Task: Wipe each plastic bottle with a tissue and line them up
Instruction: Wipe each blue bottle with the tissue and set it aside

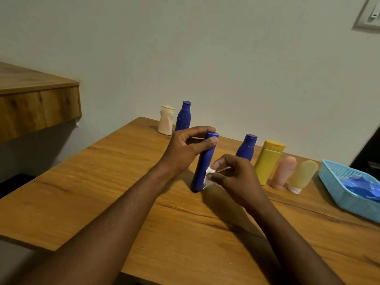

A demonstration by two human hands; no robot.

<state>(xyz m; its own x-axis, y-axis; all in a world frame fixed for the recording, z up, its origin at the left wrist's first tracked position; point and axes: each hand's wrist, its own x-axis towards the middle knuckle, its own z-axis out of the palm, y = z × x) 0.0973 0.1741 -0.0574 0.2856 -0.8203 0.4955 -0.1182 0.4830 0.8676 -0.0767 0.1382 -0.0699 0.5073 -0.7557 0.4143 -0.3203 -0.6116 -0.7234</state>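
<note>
Both forearms reach over the counter (pixel 127 202) as my left hand (pixel 186 150) grips the blue bottle (pixel 203 163) upright by its top and my right hand (pixel 236 177) pinches the tissue (pixel 209 177) against its base, 2 bottles (pixel 173 120) standing far left, 4 more (pixel 275 163) right, so probably midway.

Both hands (pixel 186 147) (pixel 232 175) closed, gripping.

no readable text anywhere, bottles on the table show no legible labels or brand names, speckled blue bottle (pixel 183 118) carries only pale flecks, wall switch plate (pixel 368 14) bears no legible marking
</note>
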